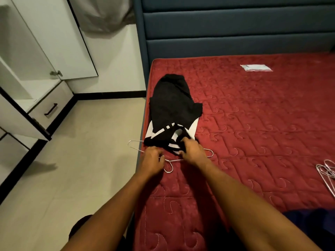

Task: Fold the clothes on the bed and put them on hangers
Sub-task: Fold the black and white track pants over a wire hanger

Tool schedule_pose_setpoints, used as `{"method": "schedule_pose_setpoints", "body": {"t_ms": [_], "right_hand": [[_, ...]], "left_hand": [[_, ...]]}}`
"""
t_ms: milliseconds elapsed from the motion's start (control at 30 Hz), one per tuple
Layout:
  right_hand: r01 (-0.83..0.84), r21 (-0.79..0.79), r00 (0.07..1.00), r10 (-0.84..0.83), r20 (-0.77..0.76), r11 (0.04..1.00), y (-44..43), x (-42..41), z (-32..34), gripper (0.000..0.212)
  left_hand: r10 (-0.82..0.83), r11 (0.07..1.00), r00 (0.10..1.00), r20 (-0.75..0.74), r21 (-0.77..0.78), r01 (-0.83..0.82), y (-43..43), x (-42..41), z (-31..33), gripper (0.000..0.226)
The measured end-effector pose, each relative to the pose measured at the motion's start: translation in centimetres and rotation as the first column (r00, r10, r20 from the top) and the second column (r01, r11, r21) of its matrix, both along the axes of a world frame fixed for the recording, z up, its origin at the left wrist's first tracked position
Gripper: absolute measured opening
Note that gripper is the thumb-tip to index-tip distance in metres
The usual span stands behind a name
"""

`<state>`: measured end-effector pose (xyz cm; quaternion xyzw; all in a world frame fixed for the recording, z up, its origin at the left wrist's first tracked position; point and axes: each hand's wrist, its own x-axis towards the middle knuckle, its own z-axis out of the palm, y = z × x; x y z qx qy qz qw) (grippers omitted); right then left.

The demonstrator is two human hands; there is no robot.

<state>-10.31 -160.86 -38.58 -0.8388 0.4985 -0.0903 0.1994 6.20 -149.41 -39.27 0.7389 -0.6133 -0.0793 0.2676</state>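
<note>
On my feed's left stands a white cabinet (20, 122), its drawer (54, 103) fitted with a dark handle (51, 109). Beige floor tiles (81, 169) meet black skirting (108, 96). Grey cloth (105, 15) hangs far off, and a clear packet (256, 67) lies far right.

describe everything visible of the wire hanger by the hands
The wire hanger is thin, silvery metal, lying at the left edge of the red mattress. Its hook points toward the person; its left end juts past the edge, the right end shows beyond the right hand. The black shirt covers its middle. The left hand pinches it near the hook.
</note>
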Motion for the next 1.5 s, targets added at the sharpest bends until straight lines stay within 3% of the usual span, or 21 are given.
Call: {"method": "schedule_pose_setpoints", "body": {"t_ms": [67,133,167,233,267,300,400,533,600,733,833,867,933,1000,1067,1133,1233,1300,1367,1433,1500], "right_hand": [[0.006,-0.021,1.000,-0.005,0.030,1.000,-0.4,-0.1,1.1,0.036],[-0.102,0.113,0.981,0.081,0.179,0.988,-0.5,0.2,2.6,0.030],[-0.236,0.257,0.950,0.166,0.266,0.937,-0.2,0.4,3.2,0.027],[-0.439,0.494,0.889,0.285,0.358,0.751,0.9,0.9,4.4,0.027],[-0.469,0.527,0.879,0.318,0.355,0.708,1.4,1.1,5.0,0.027],[-0.471,0.525,0.878,0.323,0.352,0.709,1.6,1.3,5.3,0.026],[-0.470,0.400,0.867,0.324,0.379,0.787,1.8,0.8,5.5,0.027],[-0.419,0.436,0.906,0.339,0.252,0.796,1.8,-1.8,5.9,0.026],[-0.400,0.475,0.914,0.379,0.143,0.784,1.8,-2.8,5.8,0.019],[-0.364,0.688,0.908,0.404,0.112,0.627,2.7,-2.8,6.3,0.023],[-0.323,0.740,0.852,0.521,-0.044,0.590,4.2,-1.6,7.4,0.024],[-0.322,0.733,0.850,0.523,-0.053,0.598,4.4,-1.2,7.6,0.021],[-0.285,0.736,0.910,0.414,0.007,0.615,4.2,-0.9,7.5,0.007],[-0.191,0.633,0.982,0.152,0.116,0.750,3.5,-0.7,6.4,0.019],[0.002,0.286,0.977,-0.063,0.205,0.958,2.8,-0.9,5.1,0.032],[0.062,0.107,0.985,-0.078,0.157,0.992,3.4,-1.0,4.0,0.031],[-0.118,0.149,0.991,0.107,0.078,0.982,4.5,-0.3,2.6,0.015],[-0.278,0.338,0.927,0.158,0.341,0.899,5.4,-0.1,2.9,0.013],[-0.396,0.605,0.825,-0.022,0.565,0.691,6.1,0.0,4.2,0.028],[-0.312,0.672,0.803,-0.191,0.564,0.672,5.8,0.0,4.7,0.032],[-0.011,0.555,0.776,-0.342,0.529,0.832,4.6,-0.4,4.1,0.026]], "left_hand": [[0.103,0.994,0.986,-0.129,-0.022,-0.107,0.2,-0.1,0.9,0.020],[0.244,0.968,0.918,-0.312,0.019,-0.251,0.0,-0.2,2.2,0.032],[0.323,0.944,0.812,-0.486,0.101,-0.315,-0.2,-0.2,2.9,0.039],[0.410,0.912,0.438,-0.800,0.352,-0.211,-0.4,-0.5,4.4,0.045],[0.416,0.908,0.323,-0.850,0.409,-0.091,-0.3,-0.4,4.8,0.044],[0.418,0.901,0.310,-0.854,0.434,-0.019,0.2,-0.8,5.3,0.039],[0.481,0.876,0.298,-0.824,0.441,-0.195,1.4,-1.6,5.6,0.019],[0.472,0.863,0.108,-0.875,0.433,-0.261,2.6,-0.9,4.9,0.028],[0.532,0.837,0.153,-0.833,0.489,-0.245,3.2,-0.9,4.7,0.023],[0.605,0.709,0.664,-0.440,0.676,-0.199,4.5,-0.9,4.9,0.020],[0.450,0.569,0.844,-0.291,0.822,-0.020,4.7,-1.0,6.0,0.024],[0.410,0.577,0.886,-0.218,0.814,-0.067,4.4,-0.7,6.2,0.023],[0.359,0.709,0.932,-0.041,0.662,-0.244,3.7,-0.1,6.2,0.018],[0.385,0.838,0.923,-0.004,0.420,-0.348,3.2,0.1,5.8,0.015],[0.428,0.896,0.860,-0.278,0.258,-0.362,2.5,-0.2,5.1,0.020],[0.450,0.892,0.663,-0.598,0.275,-0.358,2.0,-1.3,4.7,0.032],[0.482,0.876,0.485,-0.730,0.380,-0.299,1.1,-1.9,4.1,0.050],[0.499,0.867,0.445,-0.744,0.420,-0.269,0.8,-2.1,3.8,0.056],[0.480,0.876,0.455,-0.750,0.380,-0.298,0.5,-2.1,3.2,0.038],[0.467,0.881,0.499,-0.730,0.339,-0.329,0.2,-2.0,3.1,0.008],[0.427,0.902,0.451,-0.784,0.336,-0.271,0.1,-1.4,3.5,0.011]]}}
